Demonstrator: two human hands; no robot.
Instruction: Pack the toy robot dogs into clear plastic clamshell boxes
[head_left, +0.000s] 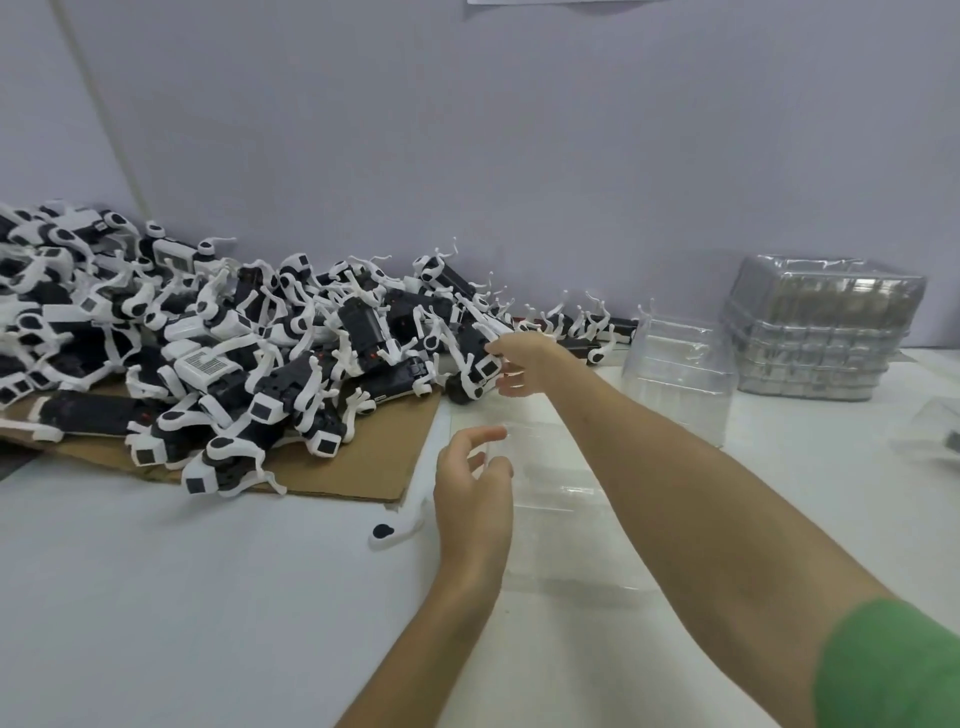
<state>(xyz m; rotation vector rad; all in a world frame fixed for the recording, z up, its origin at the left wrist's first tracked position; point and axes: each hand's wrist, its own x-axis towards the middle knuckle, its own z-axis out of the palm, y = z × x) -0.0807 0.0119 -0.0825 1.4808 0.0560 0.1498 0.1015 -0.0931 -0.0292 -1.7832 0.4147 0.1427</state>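
Observation:
A big heap of black-and-white toy robot dogs (218, 343) lies on a brown cardboard sheet (358, 467) at the left. My right hand (524, 364) reaches to the heap's right edge and its fingers close round one toy dog (475, 371) there. An open clear clamshell box (550, 493) lies flat on the white table (156, 597) in front of me. My left hand (475, 493) hovers at the box's left edge with loosely curled fingers and holds nothing. The right forearm crosses over the box.
A stack of empty clear clamshell boxes (821, 327) stands at the back right, with one upright clear box (680, 369) beside it. A loose white-and-black toy part (392, 532) lies near the cardboard's front edge. Another clear box (935, 431) sits at the far right edge.

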